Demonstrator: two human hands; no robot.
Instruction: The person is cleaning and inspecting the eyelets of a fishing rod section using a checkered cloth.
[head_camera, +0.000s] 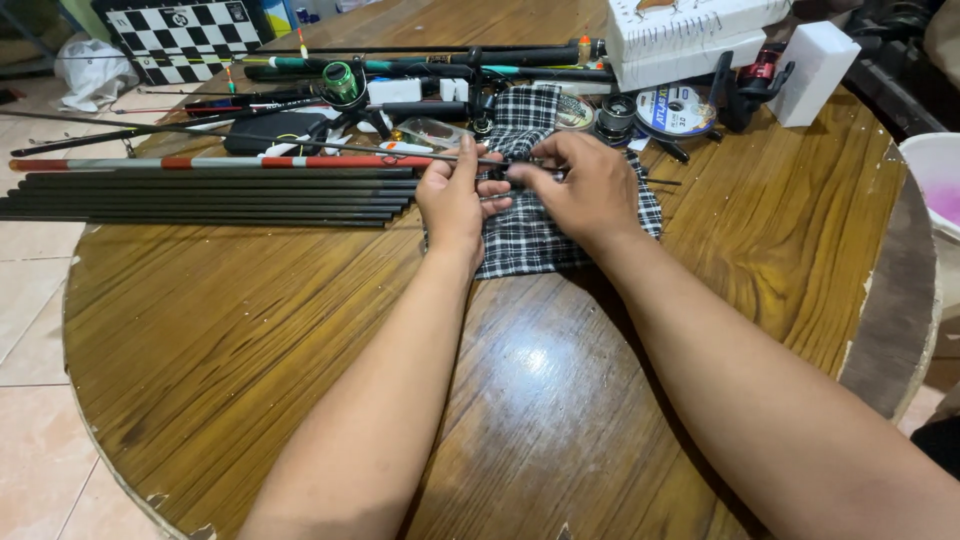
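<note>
Both my forearms reach from the near edge of the round wooden table (250, 350) toward the checked cloth (530, 240), which lies spread just beyond the table's middle. My left hand (455, 195) sits over the cloth's left edge, fingers curled and pinched closed around a thin dark rod (300, 143) that runs from far left of the cloth to a little past its right edge. My right hand (590, 185) rests over the cloth's middle, thumb and fingers closed on the same rod just right of my left hand; whatever small part sits between my fingertips is too hidden to make out.

Left of the cloth lies a bundle of black rod sections (200, 195), side by side, with a red and white pole (200, 162) just behind them. Behind the cloth are a green reel (340, 80), a spool of line (675, 110) and a white foam block (815, 70) to the far right. Far left of the cloth, off the table, stands a black and white chequered board (180, 38).
</note>
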